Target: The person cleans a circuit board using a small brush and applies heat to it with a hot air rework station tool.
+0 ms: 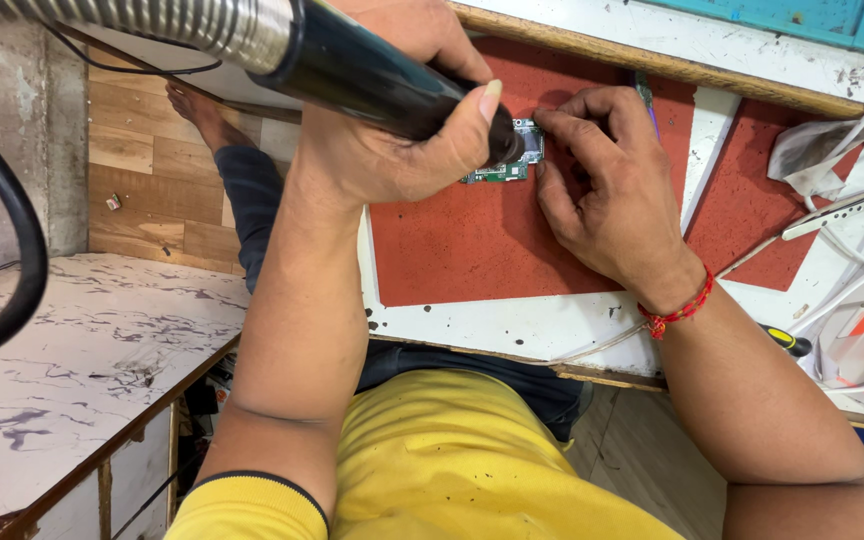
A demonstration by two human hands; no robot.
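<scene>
**Hot-Air Work on a Small Circuit Board**

The left hand (pixel 392 130) was closed around the black hot-air handpiece (pixel 372 75), nozzle over the green circuit board (pixel 512 160) on the red mat (pixel 472 240). The right hand (pixel 602 190) pinned the board with its fingertips (pixel 544 122). The board looked light, thin, stiff and fragile; holding it by its edges appeared safest.

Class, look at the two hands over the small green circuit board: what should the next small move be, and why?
Probably hold the black hot-air tool steady over the small green circuit board. The left hand grips the tool with its tip right at the board, while the right hand's fingers pin the board onto the red mat.
</scene>
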